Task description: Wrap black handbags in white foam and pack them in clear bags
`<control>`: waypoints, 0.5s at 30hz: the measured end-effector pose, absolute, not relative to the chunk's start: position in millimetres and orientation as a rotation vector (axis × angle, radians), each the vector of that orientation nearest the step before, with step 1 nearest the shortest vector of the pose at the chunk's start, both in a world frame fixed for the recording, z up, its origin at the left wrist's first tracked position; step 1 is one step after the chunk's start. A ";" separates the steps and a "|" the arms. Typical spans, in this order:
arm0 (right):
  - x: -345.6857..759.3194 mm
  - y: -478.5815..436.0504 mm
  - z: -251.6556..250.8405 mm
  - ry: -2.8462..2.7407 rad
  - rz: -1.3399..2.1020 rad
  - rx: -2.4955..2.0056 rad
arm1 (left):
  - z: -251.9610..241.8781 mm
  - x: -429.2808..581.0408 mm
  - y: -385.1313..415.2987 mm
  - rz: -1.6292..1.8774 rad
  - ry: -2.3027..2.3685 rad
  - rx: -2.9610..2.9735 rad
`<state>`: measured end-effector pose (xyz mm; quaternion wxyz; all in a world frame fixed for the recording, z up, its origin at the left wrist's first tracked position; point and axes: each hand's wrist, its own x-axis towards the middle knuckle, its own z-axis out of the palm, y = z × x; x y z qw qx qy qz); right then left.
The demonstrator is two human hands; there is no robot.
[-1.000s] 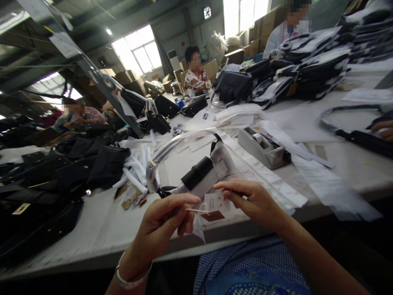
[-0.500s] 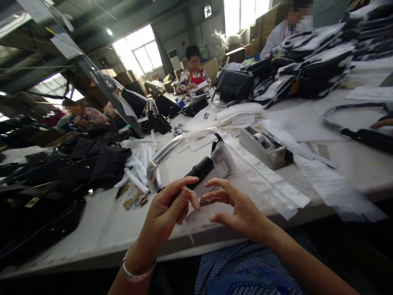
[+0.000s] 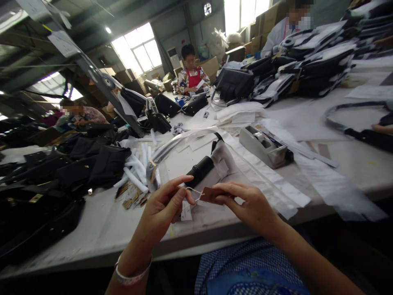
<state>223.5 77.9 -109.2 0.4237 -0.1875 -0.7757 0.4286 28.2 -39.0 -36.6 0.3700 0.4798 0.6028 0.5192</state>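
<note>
My left hand (image 3: 166,207) is closed in a pinch on a thin white string (image 3: 195,190), its index finger stretched forward. The string runs across to a brown hang tag (image 3: 210,195), which my right hand (image 3: 251,205) grips by its other end between thumb and fingers. Below the left fingertips hangs a small white label (image 3: 186,212). Just behind my hands lies a black handbag (image 3: 200,169), partly wrapped in translucent sheet. Its long handle (image 3: 172,143), in clear plastic, arches over the table (image 3: 119,229).
A grey tape dispenser (image 3: 264,147) stands right of the bag, beside white strips (image 3: 276,184). White foam rolls (image 3: 135,172) and loose tags (image 3: 132,200) lie left. Black bags (image 3: 101,159) pile up further left. Co-workers (image 3: 193,76) sit beyond; another's hand (image 3: 382,128) enters at right.
The brown tag now shows in my right hand, and the white string is drawn out between both hands. My right fingers have closed from a spread pose. The white label has come into view.
</note>
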 end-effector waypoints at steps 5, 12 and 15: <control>225.2 71.9 -111.9 -1.994 1.199 -0.475 | -36.3 29.8 -37.6 1.315 1.531 1.255; 224.8 76.8 -106.9 -1.995 0.714 -0.415 | -36.5 27.6 -39.4 1.398 1.530 1.189; 225.1 78.0 -106.3 -1.914 0.723 -0.449 | -37.9 25.9 -39.8 1.453 1.486 1.117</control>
